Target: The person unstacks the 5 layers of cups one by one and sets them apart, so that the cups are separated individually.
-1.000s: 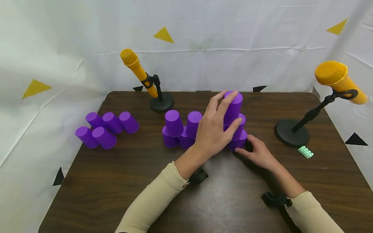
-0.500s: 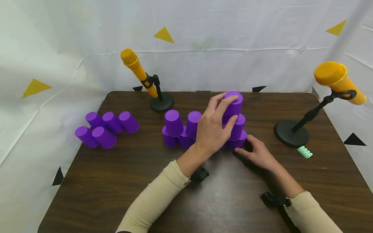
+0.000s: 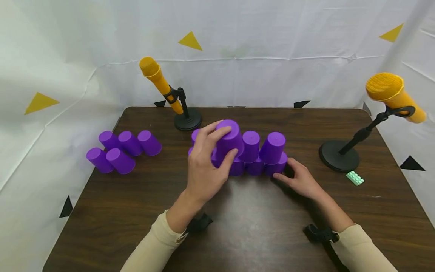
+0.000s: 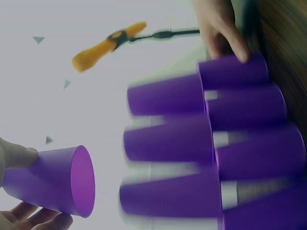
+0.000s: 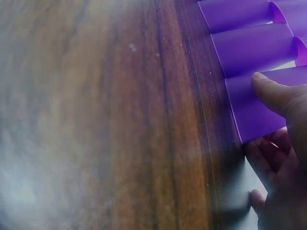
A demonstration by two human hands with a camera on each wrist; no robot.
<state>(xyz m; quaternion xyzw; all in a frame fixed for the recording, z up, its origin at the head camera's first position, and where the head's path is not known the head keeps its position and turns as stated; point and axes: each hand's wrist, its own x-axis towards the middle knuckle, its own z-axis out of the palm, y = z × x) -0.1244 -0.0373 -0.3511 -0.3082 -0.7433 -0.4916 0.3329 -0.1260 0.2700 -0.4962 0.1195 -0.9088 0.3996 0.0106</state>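
My left hand (image 3: 205, 172) grips an upside-down purple cup (image 3: 229, 139) between thumb and fingers. In the left wrist view that held cup (image 4: 50, 184) hangs apart from the second-row cups. Below it stands a two-tier stack of inverted purple cups, the upper ones (image 3: 273, 146) resting across a bottom row (image 3: 255, 168); the hand and held cup hide the stack's left part. At the right end, my right hand (image 3: 300, 179) holds the last bottom cup (image 3: 276, 169). Its thumb (image 5: 273, 93) lies against the cup's side in the right wrist view, fingers around the back.
Several more inverted purple cups (image 3: 121, 160) stand at the table's left edge. A yellow microphone (image 3: 154, 73) on a black stand is behind the stack, another microphone (image 3: 387, 88) at the right. Beside that stand's base (image 3: 338, 155) lies a mint-green toy brick (image 3: 355, 177).
My left hand has carried the cup leftward, from above the right end of the stack to above its left-middle part. The right hand has stayed at the end cup.
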